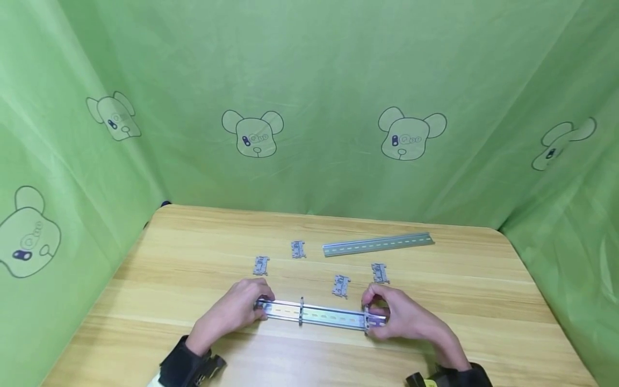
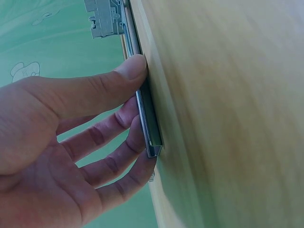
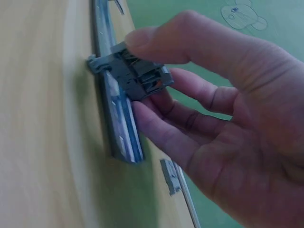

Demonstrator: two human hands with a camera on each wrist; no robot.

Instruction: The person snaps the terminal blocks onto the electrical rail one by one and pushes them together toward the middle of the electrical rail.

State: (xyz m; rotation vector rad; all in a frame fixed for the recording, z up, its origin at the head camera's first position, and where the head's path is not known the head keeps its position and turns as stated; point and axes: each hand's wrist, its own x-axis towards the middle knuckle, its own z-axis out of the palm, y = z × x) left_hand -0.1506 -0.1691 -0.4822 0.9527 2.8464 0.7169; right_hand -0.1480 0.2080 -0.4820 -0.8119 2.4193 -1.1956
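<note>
A slotted metal DIN rail (image 1: 333, 317) lies lengthwise across the front of the table. My left hand (image 1: 237, 305) pinches its left end, thumb on the near edge and fingers on the far one. Toward the right end, my right hand (image 1: 405, 314) grips a grey terminal block (image 3: 137, 71) between thumb and fingers. That block straddles the rail, tilted against it in the right wrist view, and the rail's end sticks out past it. Another terminal block (image 1: 301, 312) stands upright across the rail between the hands.
Behind the hands, several loose grey terminal blocks lie flat, among them one at the left (image 1: 261, 265) and one at the right (image 1: 380, 273). A second DIN rail (image 1: 379, 245) rests farther back. A green curtain (image 1: 319, 177) surrounds the wooden table (image 1: 203, 231).
</note>
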